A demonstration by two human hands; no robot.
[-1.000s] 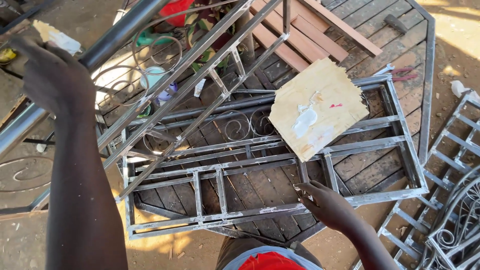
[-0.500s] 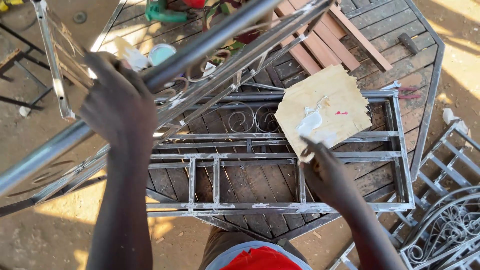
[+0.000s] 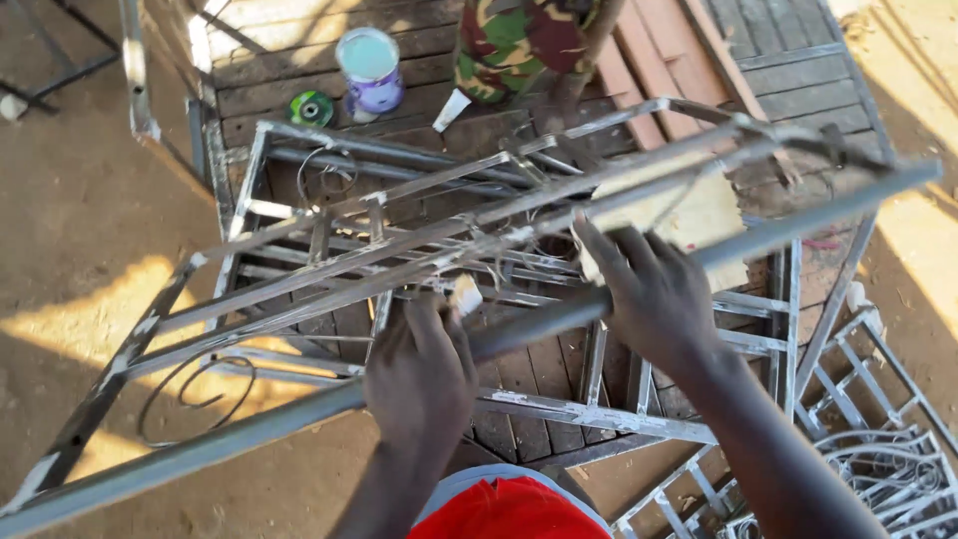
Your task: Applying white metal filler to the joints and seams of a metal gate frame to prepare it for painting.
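Nearby, paint can (image 3: 370, 68) stands behind metal frame (image 3: 479, 225).

Bare sandy ground (image 3: 90, 200) lies in hard sunlight with long shadows. A platform of weathered wooden planks (image 3: 788, 60) sits at the top, reddish boards (image 3: 664, 40) stacked on it, a paint can (image 3: 370, 68) standing nearby.

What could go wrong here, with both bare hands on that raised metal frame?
1. The left hand and right hand grip the long grey bar of the lifted frame bare; its rough joints might cut the skin.
2. The frame hangs tilted over another frame lying flat; if it slips, fingers could be pinched between them.
3. An open paint can stands on the planks beyond the far end; a swing could tip it.
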